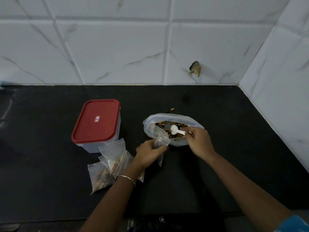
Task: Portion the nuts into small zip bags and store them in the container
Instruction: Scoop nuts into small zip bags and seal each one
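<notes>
left hand (148,152) is gripping a small empty zip bag (160,140) right at the edge of the big open bag of nuts (173,129), right hand (199,142) pinches a white spoon (176,129) over the nuts, filled bags (107,168) and red-lidded container (96,124) sit off left of the left hand

Person, two bare forearms: thin silver bracelet (126,177) on left wrist; blue sleeve (294,223) edge at right arm.
</notes>
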Demonstrator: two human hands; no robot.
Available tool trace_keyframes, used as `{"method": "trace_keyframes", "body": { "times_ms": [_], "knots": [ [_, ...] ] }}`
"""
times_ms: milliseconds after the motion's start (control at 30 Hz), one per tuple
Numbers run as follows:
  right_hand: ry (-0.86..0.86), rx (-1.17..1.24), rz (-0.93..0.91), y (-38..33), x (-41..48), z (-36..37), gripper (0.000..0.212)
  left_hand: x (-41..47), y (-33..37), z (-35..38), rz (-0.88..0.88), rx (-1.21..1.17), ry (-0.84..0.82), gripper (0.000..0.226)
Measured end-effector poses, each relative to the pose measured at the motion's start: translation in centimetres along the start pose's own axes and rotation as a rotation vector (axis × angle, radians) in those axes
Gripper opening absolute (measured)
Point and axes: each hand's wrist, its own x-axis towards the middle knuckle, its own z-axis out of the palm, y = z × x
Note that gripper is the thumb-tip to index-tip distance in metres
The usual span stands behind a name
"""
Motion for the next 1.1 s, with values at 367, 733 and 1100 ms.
{"method": "trace_keyframes", "body": {
  "times_ms": [367,733,1100],
  "knots": [
    [0.057,-0.271,-0.177,-0.2,-2.6,1.5,0.034,0.3,0.3,-0.2,-0.031,0.038,-0.024,0.041],
    [-0.047,-0.381,-0.454,0.8,1.2,0.7,0.041,0.4,-0.2,-0.4,-0.023,-0.121,-0.098,0.053],
    [-0.313,-0.864,-1.028,-0.5,3.5,-5.6,0.038,1.1,-0.8,0.0,-0.066,-0.046,-0.091,0.06]
  ]
}}
